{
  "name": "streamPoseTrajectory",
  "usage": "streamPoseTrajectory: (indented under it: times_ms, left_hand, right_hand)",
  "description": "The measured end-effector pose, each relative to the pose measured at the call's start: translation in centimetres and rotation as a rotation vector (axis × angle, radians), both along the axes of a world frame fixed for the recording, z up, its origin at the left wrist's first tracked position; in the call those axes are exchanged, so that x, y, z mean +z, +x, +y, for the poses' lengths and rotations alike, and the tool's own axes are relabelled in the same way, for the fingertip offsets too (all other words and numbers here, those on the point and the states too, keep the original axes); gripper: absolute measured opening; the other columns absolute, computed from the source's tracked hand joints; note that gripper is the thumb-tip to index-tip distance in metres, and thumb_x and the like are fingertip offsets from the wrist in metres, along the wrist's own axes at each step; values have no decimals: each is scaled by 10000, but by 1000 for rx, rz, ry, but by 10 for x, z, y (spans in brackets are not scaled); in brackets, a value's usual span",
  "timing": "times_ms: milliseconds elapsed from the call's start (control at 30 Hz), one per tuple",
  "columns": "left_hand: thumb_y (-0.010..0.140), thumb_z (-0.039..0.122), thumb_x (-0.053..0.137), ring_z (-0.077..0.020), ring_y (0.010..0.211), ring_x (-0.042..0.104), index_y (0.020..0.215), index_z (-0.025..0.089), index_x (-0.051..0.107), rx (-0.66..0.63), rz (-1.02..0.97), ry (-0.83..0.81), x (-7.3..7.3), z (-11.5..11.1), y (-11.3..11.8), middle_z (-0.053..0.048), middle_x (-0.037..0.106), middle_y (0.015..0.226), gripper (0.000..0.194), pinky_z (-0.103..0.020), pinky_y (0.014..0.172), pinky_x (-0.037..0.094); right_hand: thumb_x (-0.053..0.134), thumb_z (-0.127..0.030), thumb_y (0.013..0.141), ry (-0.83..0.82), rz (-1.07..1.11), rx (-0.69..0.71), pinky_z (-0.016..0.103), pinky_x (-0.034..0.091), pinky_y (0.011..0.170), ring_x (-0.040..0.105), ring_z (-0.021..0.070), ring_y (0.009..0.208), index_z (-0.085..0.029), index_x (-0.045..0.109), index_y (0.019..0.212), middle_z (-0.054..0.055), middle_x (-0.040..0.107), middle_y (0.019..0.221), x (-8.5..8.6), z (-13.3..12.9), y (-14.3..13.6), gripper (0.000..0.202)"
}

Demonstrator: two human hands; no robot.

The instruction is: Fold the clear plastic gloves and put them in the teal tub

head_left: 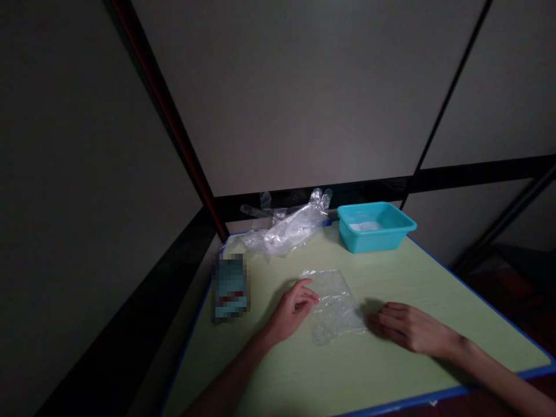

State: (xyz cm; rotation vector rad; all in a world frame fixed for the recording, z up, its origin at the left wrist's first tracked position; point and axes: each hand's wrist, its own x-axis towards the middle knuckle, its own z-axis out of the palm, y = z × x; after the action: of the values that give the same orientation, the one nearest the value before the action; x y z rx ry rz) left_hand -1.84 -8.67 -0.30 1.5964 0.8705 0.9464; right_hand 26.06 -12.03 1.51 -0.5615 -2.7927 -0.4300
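A pale panelled wall (pixel 304 104) closes off the far side of a light green table (pixel 304 382) edged in blue. Along the far edge lies a loose heap of clear disposable gloves (pixel 291 231), some plastic fingers sticking up against the dark band on the wall. To its right sits a turquoise plastic basin (pixel 373 242) with something flat and white (pixel 365 226) inside. One clear plastic glove (pixel 339 310), apparently folded, lies flat and wrinkled on the table between the person's hands; a pixelated green packet (pixel 231 289) is near the left edge. The right hand (pixel 403 327) is beside the glove's lower right edge, its fingers curled down; whether they pinch anything is hidden. The left hand (pixel 295 310) is at the glove's left edge, fingers loosely bent and parted with no grip visible; contact is unclear. The film looks thin and light, so a brush from either hand could slide or crumple it, and uneven pulling from the two sides could stretch or tear it. Its layers might cling together, leading fingertips to catch several at once. In the heap, tangled plastic fingers could drag neighbouring gloves along if one were tugged.
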Motion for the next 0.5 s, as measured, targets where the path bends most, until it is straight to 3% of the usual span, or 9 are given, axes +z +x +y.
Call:
streamPoseTrajectory:
  times_ms: [267, 500]
  left_hand:
    - [786, 155, 493, -167, 853, 595, 1106, 156, 403, 0, -13, -21, 2, -1, 1, -72, 594, 909, 332, -321, 784, 442]
    - [773, 155, 498, -177, 853, 593, 1095, 159, 418, 0, -16, -21, 0, 0, 1, -67, 591, 896, 332, -323, 767, 443]
  right_hand:
    - [224, -136, 916, -77, -89, 23, 299, 404, 613, 525, 153, 683, -147, 593, 905, 53, 614, 860, 11, -1, -8, 369]
    - [241, -158, 917, -96, 29, 48, 280, 402, 615, 521, 131, 628, -162, 595, 860, 47, 602, 774, 0, 1, -7, 358]
